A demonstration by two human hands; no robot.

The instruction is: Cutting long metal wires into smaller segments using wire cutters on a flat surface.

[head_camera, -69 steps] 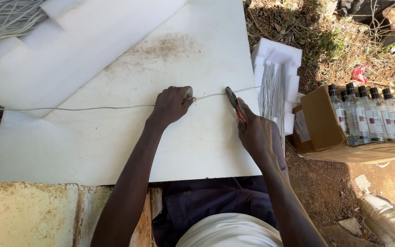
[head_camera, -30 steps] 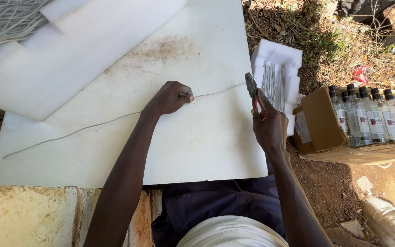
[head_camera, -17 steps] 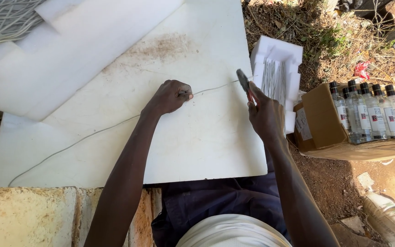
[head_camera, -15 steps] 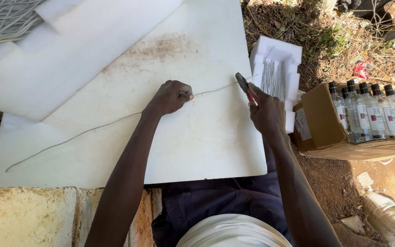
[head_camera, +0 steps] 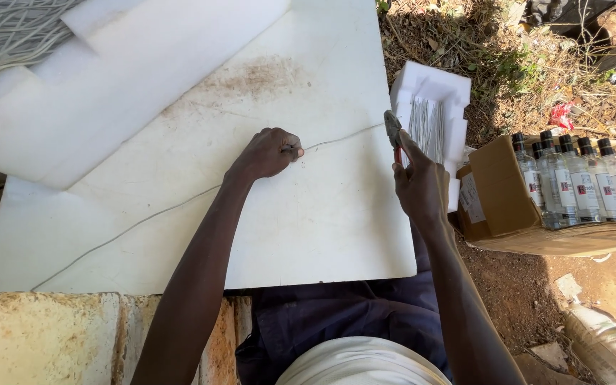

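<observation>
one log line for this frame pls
left hand: pinches wire on white board | right hand: holds pliers at wire end | cut wires in foam tray

Two bare arms, no sleeves in sight, rising from the bottom edge toward mid-frame. No gloves, rings, watch or bands on the left hand point(head_camera: 269, 152) or right hand point(head_camera: 418, 187). Slim forearms, wrists uncovered. White garment point(head_camera: 361, 362), rounded and softly creased, at bottom centre. Dark navy trousers point(head_camera: 336, 314) just above it, loosely folded, showing between the two arms. Nothing more of the body in frame: no shoes, no head covering visible.
</observation>
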